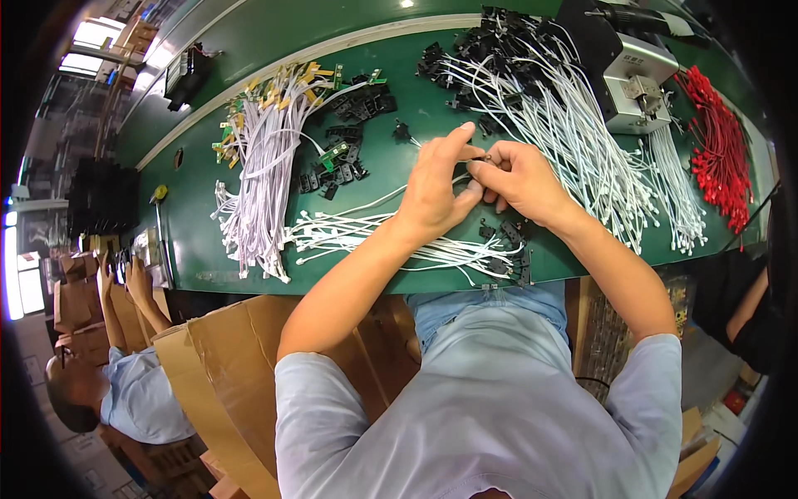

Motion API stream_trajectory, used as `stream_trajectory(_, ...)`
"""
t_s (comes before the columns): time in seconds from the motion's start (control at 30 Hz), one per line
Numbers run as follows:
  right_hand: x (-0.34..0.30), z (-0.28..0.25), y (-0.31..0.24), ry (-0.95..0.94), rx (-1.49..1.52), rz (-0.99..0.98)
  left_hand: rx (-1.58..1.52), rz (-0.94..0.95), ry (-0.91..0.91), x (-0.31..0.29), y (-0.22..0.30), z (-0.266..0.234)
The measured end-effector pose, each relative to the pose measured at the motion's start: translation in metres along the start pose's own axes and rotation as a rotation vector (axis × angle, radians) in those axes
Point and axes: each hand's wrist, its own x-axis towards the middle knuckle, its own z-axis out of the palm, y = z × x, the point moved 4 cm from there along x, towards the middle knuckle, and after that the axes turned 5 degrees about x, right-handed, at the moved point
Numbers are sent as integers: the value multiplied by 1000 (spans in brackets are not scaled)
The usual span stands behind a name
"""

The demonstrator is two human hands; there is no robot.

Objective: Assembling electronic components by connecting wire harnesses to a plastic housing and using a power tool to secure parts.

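Over the middle of the green table, my hands meet fingertip to fingertip. My left hand point(434, 185) is closed, its thumb bent in, on a white cable point(384, 201) that trails off to the left. My right hand point(525, 180) pinches a small dark part point(482, 158) at the cable's end, mostly covered by the fingers. Beneath my wrists lies a loose row of white cables point(349, 234), with small black housings point(503, 233) at their right ends. Just beyond my left hand sits another black housing point(402, 131).
A bundle of white cables with green boards point(270, 170) lies left, beside black housings point(345, 154). White cables with black ends point(573, 125) spread to the right. Behind them are a metal-fronted machine point(636, 79) and red cables point(719, 150). Another person point(141, 387) sits far left.
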Motion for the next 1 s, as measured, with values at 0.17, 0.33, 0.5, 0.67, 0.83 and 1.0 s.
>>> stream_trajectory(0.17,6,3,4,-16,191,-11,79,-59,-58,13,7,-11)
stream_trajectory(0.33,1,-17,-21,63,-446,-12,112,26,101,32,-14,-51)
stream_trajectory(0.5,-48,-9,-22,22,-593,-493,893,-286,74,28,-65,-67)
stream_trajectory(0.67,-106,29,-9,-162,-981,-699,1022,-258,20,28,-79,-59)
stream_trajectory(0.83,-94,21,15,-114,-1050,-681,1018,-287,15,24,-88,-51)
stream_trajectory(1.0,-86,11,9,-39,-1063,-759,1022,-263,43,20,-95,-60)
